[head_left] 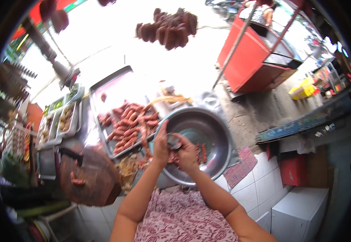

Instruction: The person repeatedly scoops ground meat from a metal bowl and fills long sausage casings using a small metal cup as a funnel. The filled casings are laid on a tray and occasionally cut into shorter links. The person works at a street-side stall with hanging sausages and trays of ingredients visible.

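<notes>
Over a wide metal basin (pixel 216 127), my left hand (pixel 161 146) and my right hand (pixel 188 155) close around a small round metal cup or funnel (pixel 174 141). Its opening faces up; its lower part is hidden by my fingers. Pieces of red meat (pixel 204 153) lie in the basin beneath my right hand. Left of the basin, a metal tray (pixel 93 95) carries many short linked sausages (pixel 127 127). A long strand of sausage or casing (pixel 144 134) runs down the tray's right side, close to my left hand.
A round wooden chopping block (pixel 93 178) at left bears a black-handled knife (pixel 71 155) and a sausage piece (pixel 77 180). Bunches of sausages (pixel 169 28) hang ahead. Vegetable containers (pixel 59 116) stand at far left. A red cart (pixel 245 57) is at upper right, near another person's hand (pixel 268 15).
</notes>
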{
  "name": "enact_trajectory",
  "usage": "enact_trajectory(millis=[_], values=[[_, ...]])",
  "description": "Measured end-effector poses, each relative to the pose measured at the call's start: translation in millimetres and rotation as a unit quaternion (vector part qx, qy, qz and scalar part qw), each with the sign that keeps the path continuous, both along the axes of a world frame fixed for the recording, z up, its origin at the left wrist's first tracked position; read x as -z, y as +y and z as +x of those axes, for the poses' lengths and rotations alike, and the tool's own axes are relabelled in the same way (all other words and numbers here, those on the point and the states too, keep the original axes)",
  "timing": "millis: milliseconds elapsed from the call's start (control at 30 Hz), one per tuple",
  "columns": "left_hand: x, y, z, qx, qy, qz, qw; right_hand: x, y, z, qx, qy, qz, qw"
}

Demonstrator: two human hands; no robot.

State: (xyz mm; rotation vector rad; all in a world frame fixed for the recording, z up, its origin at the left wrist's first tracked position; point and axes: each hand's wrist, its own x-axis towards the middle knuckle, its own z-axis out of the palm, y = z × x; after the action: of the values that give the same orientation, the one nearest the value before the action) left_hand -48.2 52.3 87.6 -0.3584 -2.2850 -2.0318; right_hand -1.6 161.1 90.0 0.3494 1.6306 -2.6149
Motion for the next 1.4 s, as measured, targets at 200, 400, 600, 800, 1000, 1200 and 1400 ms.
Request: enact_trajectory(millis=[200,400,600,800,1000,1200,1400], values=[[-43,8,17,-0.127,0.078,-0.122,0.981,-39,13,19,-0.049,-0.054,-0.195,0.978],[-48,-3,-1,-0.174,0.109,-0.121,0.971,-62,60,16,-0.189,-0.017,-0.268,0.944],[-30,4,18,-0.146,0.125,-0.208,0.959,-25,38,8,-0.146,-0.131,-0.181,0.964],[-7,7,17,-0.188,0.215,-0.281,0.916,-10,8,32,-0.113,-0.061,-0.102,0.987],[-7,-8,15,-0.134,0.014,-0.276,0.952,-57,38,39,-0.126,-0.085,-0.213,0.965],[-23,-35,8,0.041,-0.003,-0.016,0.999,-40,93,-1,-0.267,0.056,-0.148,0.951],[-67,-71,26,-0.04,-0.039,0.129,0.99,21,46,12,-0.278,0.004,0.539,0.795]])
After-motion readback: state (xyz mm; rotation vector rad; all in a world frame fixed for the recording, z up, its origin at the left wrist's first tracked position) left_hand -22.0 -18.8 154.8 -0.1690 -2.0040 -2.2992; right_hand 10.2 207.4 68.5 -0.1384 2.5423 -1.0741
